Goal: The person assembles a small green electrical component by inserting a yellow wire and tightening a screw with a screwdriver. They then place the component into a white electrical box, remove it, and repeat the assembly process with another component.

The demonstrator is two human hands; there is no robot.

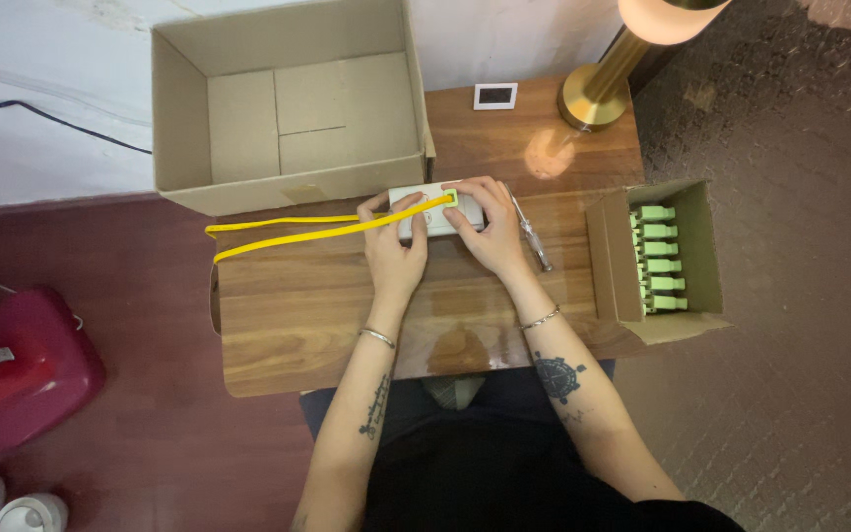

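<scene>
On the wooden table: we are looking down at a small white box (432, 212) lying near the table's (327, 315) far edge, just in front of the large open carton (288, 108).
Hidden parts: our fingers are covering most of the white box, so we are not making out its face or any openings.
Left hand (393, 246): we are pressing its thumb and fingers onto the box's left half and pinning the yellow cable (307, 232) there.
Right hand (490, 227): we are gripping the box's right half, with a fingertip by the green plug (451, 196).
Long axis: the box is lying flat, its length running left to right across the table.
Cable: it is running leftward from the green plug as a doubled strand, looping at the table's left edge.
Screwdriver (532, 236): it is lying just right of our right hand, partly hidden under it.
Small carton (657, 261): it is holding a row of green connectors (657, 258), and is well apart from the box.
Lamp (608, 84): its shade is being cut off at the top.
</scene>
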